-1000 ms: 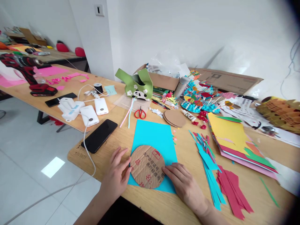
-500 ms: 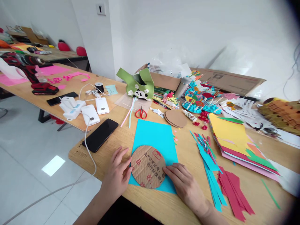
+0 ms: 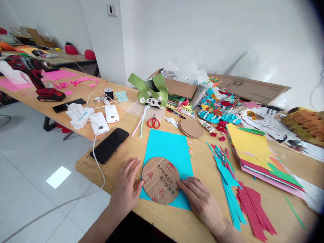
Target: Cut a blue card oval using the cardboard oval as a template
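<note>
A round piece of brown cardboard (image 3: pixel 161 180) with red and black printing lies on a blue sheet of paper (image 3: pixel 169 143), near the sheet's lower end. At the disc's left edge rests my left hand (image 3: pixel 128 185), its fingers apart and the thumb by the rim. My right hand (image 3: pixel 202 200) lies on the other side, fingers together and bent, the fingertips touching the disc's right edge over the blue paper. Neither hand wraps round the disc. Beyond the sheet are red-handled scissors (image 3: pixel 153 122) and a stack of plain cardboard discs (image 3: pixel 191 128).
A black phone (image 3: pixel 110 145) and a white cable (image 3: pixel 100 170) are on the left, near white power banks (image 3: pixel 99 123). Blue strips (image 3: pixel 231 199) and red strips (image 3: pixel 254 209) lie on the right, below stacked coloured paper (image 3: pixel 250 145). Behind stands a green panda bag (image 3: pixel 153 92).
The view has shifted slightly, so most things sit a little further right. The fingers of my left hand have eased slightly off the disc's upper left edge.
</note>
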A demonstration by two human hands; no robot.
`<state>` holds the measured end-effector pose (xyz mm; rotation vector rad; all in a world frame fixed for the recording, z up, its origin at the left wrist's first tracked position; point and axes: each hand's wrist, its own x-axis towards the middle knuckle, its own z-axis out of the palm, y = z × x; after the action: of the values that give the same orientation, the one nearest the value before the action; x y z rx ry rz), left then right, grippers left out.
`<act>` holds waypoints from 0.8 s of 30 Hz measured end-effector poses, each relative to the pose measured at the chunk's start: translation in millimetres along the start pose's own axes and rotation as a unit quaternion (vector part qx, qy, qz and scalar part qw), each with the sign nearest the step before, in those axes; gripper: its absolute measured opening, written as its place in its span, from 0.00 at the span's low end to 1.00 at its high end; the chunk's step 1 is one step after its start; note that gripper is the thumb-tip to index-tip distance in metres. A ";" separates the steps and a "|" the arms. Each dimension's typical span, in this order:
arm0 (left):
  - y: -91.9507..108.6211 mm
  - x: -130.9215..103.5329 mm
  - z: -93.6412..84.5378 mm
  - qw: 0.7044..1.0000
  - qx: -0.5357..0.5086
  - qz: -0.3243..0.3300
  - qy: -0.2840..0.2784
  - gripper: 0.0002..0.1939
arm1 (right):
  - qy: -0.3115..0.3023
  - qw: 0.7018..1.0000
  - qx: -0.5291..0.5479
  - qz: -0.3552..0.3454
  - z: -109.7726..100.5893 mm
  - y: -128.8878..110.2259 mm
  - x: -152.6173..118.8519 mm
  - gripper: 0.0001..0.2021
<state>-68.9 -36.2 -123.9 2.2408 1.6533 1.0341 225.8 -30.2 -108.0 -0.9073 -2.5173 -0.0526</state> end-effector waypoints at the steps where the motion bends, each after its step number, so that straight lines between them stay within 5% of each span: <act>1: 0.2 0.0 -0.5 1.000 0.000 0.001 -0.003 0.28 | 0.001 1.000 -0.002 0.000 0.0 -0.2 0.2 0.18; 16: 6.9 12.0 -11.8 0.991 0.043 0.093 -0.086 0.16 | -0.018 0.999 0.005 0.030 0.6 -5.6 2.1 0.16; 20: 17.8 21.7 -12.9 0.977 0.079 0.125 -0.152 0.19 | -0.034 0.999 -0.008 0.034 -0.4 -5.8 3.1 0.15; 24: 38.3 31.5 -4.7 0.963 0.141 0.086 -0.212 0.18 | -0.052 0.998 -0.015 0.013 -2.8 -5.9 8.8 0.14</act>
<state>-37.6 -23.5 -87.3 2.5885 1.5111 0.3141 217.5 -30.2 -100.9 -0.9778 -2.6060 -0.0373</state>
